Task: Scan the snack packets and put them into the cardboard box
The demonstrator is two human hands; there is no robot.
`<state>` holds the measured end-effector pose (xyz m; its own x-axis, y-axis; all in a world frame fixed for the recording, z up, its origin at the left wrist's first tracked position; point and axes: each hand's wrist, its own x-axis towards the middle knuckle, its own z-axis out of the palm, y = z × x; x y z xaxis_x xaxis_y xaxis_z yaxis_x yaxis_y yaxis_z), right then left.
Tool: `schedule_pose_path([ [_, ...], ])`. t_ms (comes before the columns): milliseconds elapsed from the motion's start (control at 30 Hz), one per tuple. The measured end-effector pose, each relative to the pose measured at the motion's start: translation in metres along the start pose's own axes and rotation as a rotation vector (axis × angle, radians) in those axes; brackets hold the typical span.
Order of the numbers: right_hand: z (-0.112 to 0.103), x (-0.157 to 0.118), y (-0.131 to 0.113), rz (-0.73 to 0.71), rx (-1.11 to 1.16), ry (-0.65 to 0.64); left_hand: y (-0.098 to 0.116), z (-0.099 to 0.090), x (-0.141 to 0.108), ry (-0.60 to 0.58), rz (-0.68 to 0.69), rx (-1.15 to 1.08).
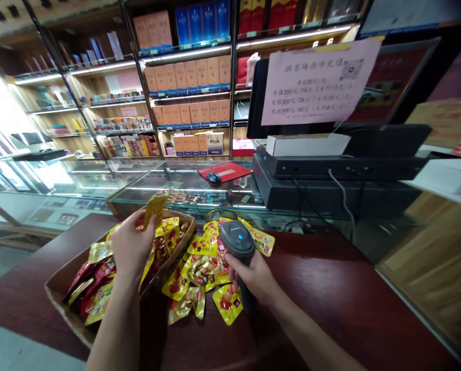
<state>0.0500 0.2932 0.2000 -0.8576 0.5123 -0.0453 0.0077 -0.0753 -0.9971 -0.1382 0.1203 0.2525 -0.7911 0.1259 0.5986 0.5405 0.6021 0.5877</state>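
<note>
My left hand (132,245) pinches a yellow snack packet (155,210) above a cardboard box (56,299). Inside the box lie red and yellow packets, partly covered by my left forearm. A black barcode scanner (237,238) with a blue light on top is gripped by the handle in my right hand (253,275). Its head points away from me, over a loose pile of yellow snack packets (199,268) beside the box. One packet (227,304) lies at the near side of the pile, just left of the scanner's handle.
The dark red tabletop (311,299) meets a glass display counter (168,180). On the counter are a red mouse pad (230,171) with a mouse (214,178), and a black cash-register machine (292,190) with hanging cables. A paper sign (315,82) covers its screen. Shelves of boxes stand behind.
</note>
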Motion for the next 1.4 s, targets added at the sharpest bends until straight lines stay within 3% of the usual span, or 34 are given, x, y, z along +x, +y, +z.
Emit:
schedule_pose_path([
  [133, -0.002, 0.002, 0.002, -0.015, 0.010, -0.027, -0.016, -0.019, 0.004, 0.112, 0.025, 0.222],
  [233, -0.003, 0.003, 0.001, -0.016, 0.016, -0.031, -0.010, -0.017, -0.002, 0.123, 0.097, 0.203],
  [300, -0.003, 0.002, -0.001, -0.009, 0.027, -0.034, 0.002, -0.007, -0.011, 0.034, 0.158, 0.128],
  [433, -0.007, 0.002, -0.008, -0.003, 0.048, -0.013, 0.029, 0.032, -0.034, -0.316, 0.288, 0.013],
  [533, -0.015, 0.004, -0.016, -0.025, 0.030, 0.006, 0.038, 0.063, -0.046, -0.618, 0.371, 0.116],
  [633, -0.028, 0.006, -0.025, -0.029, -0.006, -0.006, 0.035, 0.088, -0.051, -0.836, 0.412, 0.286],
  [800, -0.048, 0.008, -0.036, -0.029, -0.011, -0.011, 0.017, 0.113, -0.054, -0.973, 0.394, 0.318],
  [967, -0.056, 0.010, -0.039, -0.001, 0.005, -0.053, 0.010, 0.119, -0.047, -0.924, 0.401, 0.233],
  [1100, -0.054, 0.011, -0.037, 0.023, 0.038, -0.084, 0.015, 0.120, -0.030, -0.767, 0.256, 0.083],
  [1200, -0.053, 0.012, -0.034, 0.032, 0.067, -0.079, 0.019, 0.130, -0.019, -0.643, 0.074, -0.233],
  [1300, -0.052, 0.013, -0.031, 0.048, 0.078, -0.053, 0.022, 0.145, -0.019, -0.752, -0.177, -0.672],
  [1400, -0.050, 0.014, -0.026, 0.052, 0.084, -0.039, 0.027, 0.153, -0.025, -0.924, -0.375, -0.935],
])
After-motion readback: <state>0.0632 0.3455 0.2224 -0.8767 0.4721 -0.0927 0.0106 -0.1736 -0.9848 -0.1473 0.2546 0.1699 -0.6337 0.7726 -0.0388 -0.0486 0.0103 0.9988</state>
